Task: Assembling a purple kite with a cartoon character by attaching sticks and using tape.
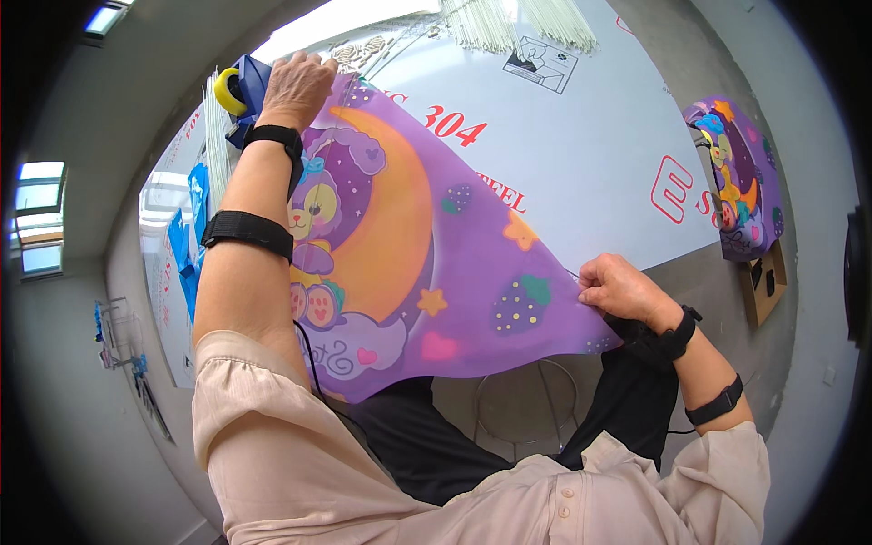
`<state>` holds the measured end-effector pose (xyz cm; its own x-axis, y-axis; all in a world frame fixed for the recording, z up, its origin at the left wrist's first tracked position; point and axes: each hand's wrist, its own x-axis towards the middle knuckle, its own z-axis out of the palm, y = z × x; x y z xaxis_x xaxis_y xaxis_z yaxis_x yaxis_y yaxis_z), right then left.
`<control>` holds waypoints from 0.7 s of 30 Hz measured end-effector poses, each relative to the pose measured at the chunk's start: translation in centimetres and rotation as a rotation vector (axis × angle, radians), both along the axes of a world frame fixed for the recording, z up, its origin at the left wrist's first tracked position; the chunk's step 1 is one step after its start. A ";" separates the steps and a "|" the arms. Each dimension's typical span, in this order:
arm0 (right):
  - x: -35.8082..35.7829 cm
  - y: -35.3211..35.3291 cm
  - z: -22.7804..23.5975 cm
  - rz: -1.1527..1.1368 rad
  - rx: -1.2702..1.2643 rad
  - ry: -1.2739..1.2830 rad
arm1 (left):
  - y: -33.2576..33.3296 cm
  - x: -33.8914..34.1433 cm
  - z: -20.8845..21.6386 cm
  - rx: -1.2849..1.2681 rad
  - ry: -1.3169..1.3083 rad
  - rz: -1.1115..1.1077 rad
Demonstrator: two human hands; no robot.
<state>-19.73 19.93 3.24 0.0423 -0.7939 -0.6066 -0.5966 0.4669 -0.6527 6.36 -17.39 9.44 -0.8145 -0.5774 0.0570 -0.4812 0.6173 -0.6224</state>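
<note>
Purple printed sheet (463, 263) is hanging partly off the worktop (590, 163). Right hand (622, 286) has its fingers pinching the edge; can't tell if the left hand (298, 89) grips. Uneven pulling could crease it, imo.

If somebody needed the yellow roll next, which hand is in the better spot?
Probably the left hand: it is close to the yellow roll, while the right hand is far across, pinching the purple sheet's edge.
</note>
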 end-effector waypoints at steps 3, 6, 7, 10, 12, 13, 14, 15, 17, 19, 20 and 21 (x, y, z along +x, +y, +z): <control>1.2 0.0 0.1 -0.091 0.095 -0.097 | 2.7 -1.8 -1.0 -0.024 0.364 -0.038; 1.7 0.4 -0.7 -0.028 -0.029 -0.017 | 8.7 -3.8 -1.9 0.719 0.558 0.268; 2.0 0.5 -0.7 -0.024 -0.030 -0.023 | 10.9 -3.6 -2.8 0.769 0.480 0.242; 2.4 0.5 -0.2 0.028 -0.047 0.033 | 17.7 -3.5 -5.5 0.766 0.515 0.342; 3.0 0.4 0.3 0.117 -0.064 0.138 | 19.1 -2.3 -7.7 0.748 0.504 0.407; 3.2 0.4 0.4 0.120 -0.075 0.141 | 19.5 -1.7 -8.4 0.737 0.559 0.403; 3.1 0.6 0.1 0.190 -0.113 0.224 | 19.7 -1.8 -8.4 0.729 0.569 0.395; 3.1 0.7 -0.1 0.259 -0.151 0.308 | 19.7 -1.9 -8.4 0.760 0.565 0.434; 3.0 0.7 -0.4 0.305 -0.132 0.370 | 19.8 -2.2 -8.2 0.782 0.573 0.462; 2.4 -0.1 0.2 0.348 -0.114 0.432 | 19.9 -2.4 -7.9 0.809 0.521 0.498; 1.8 -0.8 0.9 0.298 -0.138 0.416 | 20.0 -2.5 -7.7 0.817 0.515 0.490; 1.1 -1.6 1.5 0.249 -0.167 0.399 | 20.1 -2.4 -7.5 0.810 0.527 0.471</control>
<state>-18.67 18.36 4.73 0.0335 -0.8769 -0.4794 -0.8953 0.1869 -0.4043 3.99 2.69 1.98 -0.4848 -0.8504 -0.2046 -0.8666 0.4353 0.2440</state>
